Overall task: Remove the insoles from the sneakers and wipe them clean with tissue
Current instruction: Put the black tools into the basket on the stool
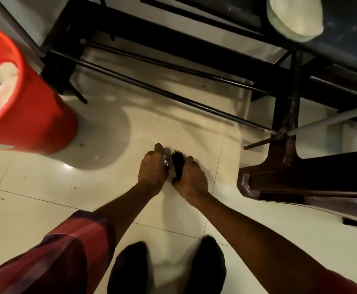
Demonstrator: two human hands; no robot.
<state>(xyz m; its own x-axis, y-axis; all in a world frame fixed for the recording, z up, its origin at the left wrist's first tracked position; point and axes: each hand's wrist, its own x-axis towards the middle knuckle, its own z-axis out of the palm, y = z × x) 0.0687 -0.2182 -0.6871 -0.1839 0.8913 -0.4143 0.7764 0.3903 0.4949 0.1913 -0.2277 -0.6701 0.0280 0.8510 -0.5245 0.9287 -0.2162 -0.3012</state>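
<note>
Progress: hard to judge from this view; two dark shapes, probably the sneakers [128, 270], lie on the floor [46, 187] at the bottom edge near the person's body; both hands are stretched out well ahead of them, so the work in hand seems to be on a part already taken out
Done so far: I would guess one insole is out, since the dark flat thing between the hands looks like an insole [177, 164] seen edge-on; this is a judgement, the shape is small and blurred
Left to do: the wiping itself looks to be starting or under way; whether the second insole is out I cannot tell
Left hand [153, 172]: grip narrow, fingers curled down over something small and shiny pale, perhaps crumpled tissue [166, 161]; too small to be sure
Right hand [191, 177]: grip closed around the lower end of the insole, thumb side towards the left hand; the insole's upper end sticks out past the fingers
Where the insole is: just above the floor, between the two hands, touching both
Nearby: a red bucket [35, 115] stands well to the left; a dark metal frame [173, 96] and a brown chair leg [279, 166] lie ahead and right
</note>
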